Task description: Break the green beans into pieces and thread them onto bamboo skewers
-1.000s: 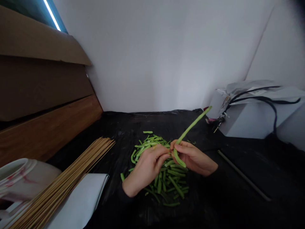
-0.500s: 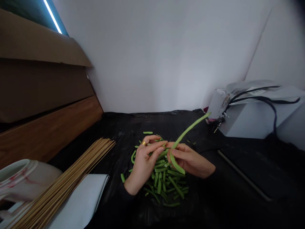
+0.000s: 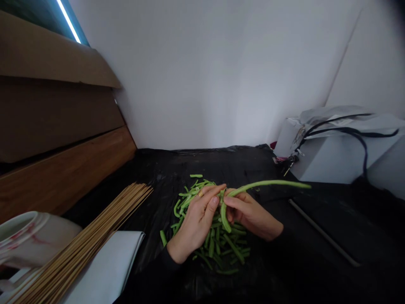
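Note:
A long green bean is pinched by my right hand near its bent lower end, and its free end points right, nearly level above the black sheet. My left hand, a gold ring on one finger, has its fingertips pinched on the same bean right beside my right thumb. Under both hands lies a pile of short cut bean pieces.
A bundle of bamboo skewers lies at the left across a white sheet, beside a white vessel. Wooden boards line the left wall. White boxes with black cables stand at the right. A thin rod lies on the black plastic.
The bean's free end has swung down from pointing up-right to almost level. My left hand came back onto the bean beside my right thumb after lifting off it.

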`<state>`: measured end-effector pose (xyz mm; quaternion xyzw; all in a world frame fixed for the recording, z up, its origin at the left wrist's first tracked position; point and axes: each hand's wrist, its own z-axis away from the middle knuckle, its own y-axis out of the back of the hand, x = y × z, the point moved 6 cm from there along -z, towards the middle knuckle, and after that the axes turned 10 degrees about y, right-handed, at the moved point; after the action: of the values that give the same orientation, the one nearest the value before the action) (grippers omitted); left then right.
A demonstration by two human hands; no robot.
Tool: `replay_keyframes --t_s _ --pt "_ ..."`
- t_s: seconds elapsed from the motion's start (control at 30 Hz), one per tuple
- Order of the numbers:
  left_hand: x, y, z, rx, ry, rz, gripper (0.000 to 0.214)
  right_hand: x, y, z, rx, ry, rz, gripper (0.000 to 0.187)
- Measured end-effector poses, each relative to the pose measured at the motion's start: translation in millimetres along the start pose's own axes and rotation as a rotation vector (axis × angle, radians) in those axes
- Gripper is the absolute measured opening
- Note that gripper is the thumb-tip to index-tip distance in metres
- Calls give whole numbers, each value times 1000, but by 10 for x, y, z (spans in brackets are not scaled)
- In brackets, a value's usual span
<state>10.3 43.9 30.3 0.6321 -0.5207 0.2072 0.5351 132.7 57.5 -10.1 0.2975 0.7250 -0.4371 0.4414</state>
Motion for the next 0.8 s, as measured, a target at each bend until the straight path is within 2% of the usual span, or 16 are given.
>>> replay_keyframes --t_s 0.1,0.27,0.37,0.47,0.6,0.7,0.8 --pt "-3 20 -1 31 16 -34 36 -32 44 -16 52 35 30 20" --pt "3 -19 -11 -12 23 9 32 -39 52 -20 38 39 83 23" --pt "-49 -42 -18 13 58 44 31 -113 58 -18 48 112 229 23" --pt "-150 -88 -33 2 164 191 36 -170 79 -23 74 151 391 20" --pt "-241 -142 -49 -85 348 516 37 -191 161 -42 93 150 441 18" --pt "-292 -109 -50 -77 485 728 32 -168 216 -38 14 90 487 18" --pt "-335 -63 -57 -36 552 884 31 -133 190 3 -179 29 651 13"
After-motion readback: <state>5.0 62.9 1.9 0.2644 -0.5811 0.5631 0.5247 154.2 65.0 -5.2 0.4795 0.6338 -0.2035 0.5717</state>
